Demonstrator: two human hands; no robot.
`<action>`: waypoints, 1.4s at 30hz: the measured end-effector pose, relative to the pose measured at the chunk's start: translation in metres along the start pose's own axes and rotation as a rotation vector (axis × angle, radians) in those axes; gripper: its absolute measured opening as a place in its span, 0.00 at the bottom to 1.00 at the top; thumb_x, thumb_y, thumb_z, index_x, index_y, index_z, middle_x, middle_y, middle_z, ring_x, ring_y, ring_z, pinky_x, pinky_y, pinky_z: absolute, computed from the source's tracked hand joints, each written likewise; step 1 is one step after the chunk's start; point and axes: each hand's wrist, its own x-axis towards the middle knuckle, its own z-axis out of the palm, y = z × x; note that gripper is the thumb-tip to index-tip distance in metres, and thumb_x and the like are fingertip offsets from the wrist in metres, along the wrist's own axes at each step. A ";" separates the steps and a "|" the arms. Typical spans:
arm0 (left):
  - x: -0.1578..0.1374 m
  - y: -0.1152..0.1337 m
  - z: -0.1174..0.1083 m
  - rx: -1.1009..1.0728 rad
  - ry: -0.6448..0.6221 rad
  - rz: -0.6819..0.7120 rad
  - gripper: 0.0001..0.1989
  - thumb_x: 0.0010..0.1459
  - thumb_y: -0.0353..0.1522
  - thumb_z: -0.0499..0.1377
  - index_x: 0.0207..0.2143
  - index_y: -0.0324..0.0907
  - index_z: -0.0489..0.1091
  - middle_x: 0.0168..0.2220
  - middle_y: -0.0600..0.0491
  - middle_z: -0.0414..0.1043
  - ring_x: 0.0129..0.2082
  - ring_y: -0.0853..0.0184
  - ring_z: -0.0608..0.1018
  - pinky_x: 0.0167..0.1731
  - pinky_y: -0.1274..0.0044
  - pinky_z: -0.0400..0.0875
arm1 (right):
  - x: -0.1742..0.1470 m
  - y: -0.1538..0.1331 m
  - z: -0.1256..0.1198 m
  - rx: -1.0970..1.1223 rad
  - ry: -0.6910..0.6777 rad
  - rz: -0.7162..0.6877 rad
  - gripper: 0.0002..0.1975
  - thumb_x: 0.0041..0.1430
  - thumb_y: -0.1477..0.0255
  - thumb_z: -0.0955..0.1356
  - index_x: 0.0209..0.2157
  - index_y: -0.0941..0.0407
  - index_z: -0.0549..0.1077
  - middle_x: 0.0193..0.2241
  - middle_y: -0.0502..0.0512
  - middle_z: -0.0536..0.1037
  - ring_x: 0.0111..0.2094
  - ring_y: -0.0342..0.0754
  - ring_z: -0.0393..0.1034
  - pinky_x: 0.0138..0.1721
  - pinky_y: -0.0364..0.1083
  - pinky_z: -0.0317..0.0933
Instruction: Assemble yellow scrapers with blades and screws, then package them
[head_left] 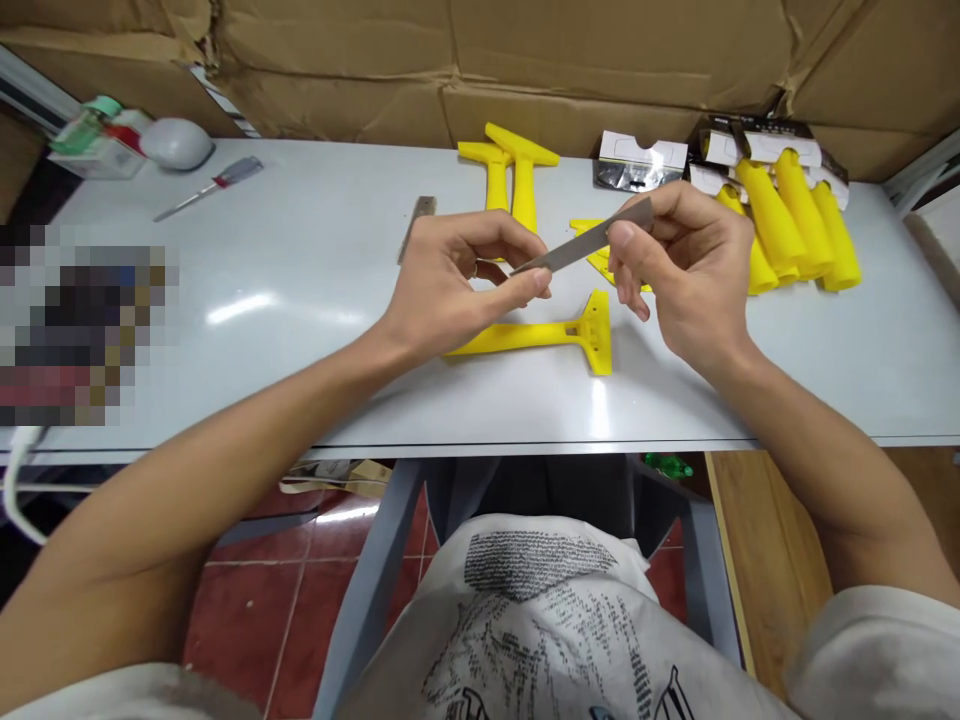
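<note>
A flat grey metal blade (583, 246) is held up over the table between both hands, tilted with its right end higher. My left hand (469, 275) pinches its lower left end between thumb and fingers. My right hand (686, 265) grips the other end, thumb on the near face. Just below lies a yellow scraper handle (540, 338), its wide T-shaped head to the right and its left end partly behind my left hand. Another yellow plastic piece (589, 228) shows behind the blade, partly covered by my right hand.
Two yellow T-shaped handles (517, 175) lie at the back, near a small metal strip (417, 225). Several yellow tubular grips (799, 220) and black-and-white packages (641, 160) are at back right. A screwdriver (214, 187) and white rounded object (176, 143) lie left. Cardboard (555, 60) walls the rear.
</note>
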 end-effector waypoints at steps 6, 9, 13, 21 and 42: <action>0.000 -0.013 0.001 0.149 0.055 0.169 0.25 0.72 0.61 0.75 0.42 0.50 0.87 0.41 0.50 0.90 0.42 0.58 0.92 0.39 0.68 0.90 | -0.004 0.008 0.006 -0.048 0.059 -0.132 0.27 0.66 0.42 0.85 0.39 0.51 0.83 0.28 0.47 0.85 0.21 0.41 0.70 0.24 0.46 0.71; 0.001 -0.014 0.001 0.265 0.116 0.254 0.23 0.76 0.59 0.72 0.43 0.50 0.87 0.42 0.51 0.90 0.41 0.60 0.90 0.39 0.69 0.89 | -0.006 0.007 0.004 -0.132 0.044 -0.173 0.24 0.71 0.43 0.83 0.42 0.50 0.86 0.30 0.49 0.87 0.24 0.43 0.77 0.26 0.46 0.74; 0.007 -0.029 -0.009 0.487 0.313 0.513 0.21 0.82 0.58 0.66 0.44 0.55 0.86 0.41 0.53 0.88 0.40 0.60 0.86 0.43 0.65 0.88 | -0.008 0.000 0.000 -0.014 -0.093 -0.130 0.17 0.70 0.51 0.86 0.45 0.48 0.90 0.40 0.52 0.91 0.31 0.47 0.86 0.26 0.47 0.78; 0.015 -0.042 -0.025 0.570 0.378 0.675 0.25 0.82 0.63 0.63 0.53 0.57 0.87 0.54 0.49 0.84 0.56 0.53 0.85 0.46 0.64 0.86 | -0.012 0.001 0.001 -0.117 -0.001 -0.098 0.18 0.68 0.51 0.87 0.48 0.48 0.92 0.43 0.53 0.91 0.35 0.49 0.86 0.26 0.48 0.77; 0.025 -0.042 -0.003 0.049 0.251 0.678 0.25 0.78 0.56 0.75 0.65 0.52 0.86 0.42 0.56 0.81 0.37 0.69 0.89 0.31 0.81 0.85 | -0.005 -0.006 -0.002 -0.244 -0.103 0.000 0.07 0.64 0.69 0.85 0.44 0.45 0.93 0.33 0.50 0.87 0.34 0.51 0.81 0.34 0.51 0.75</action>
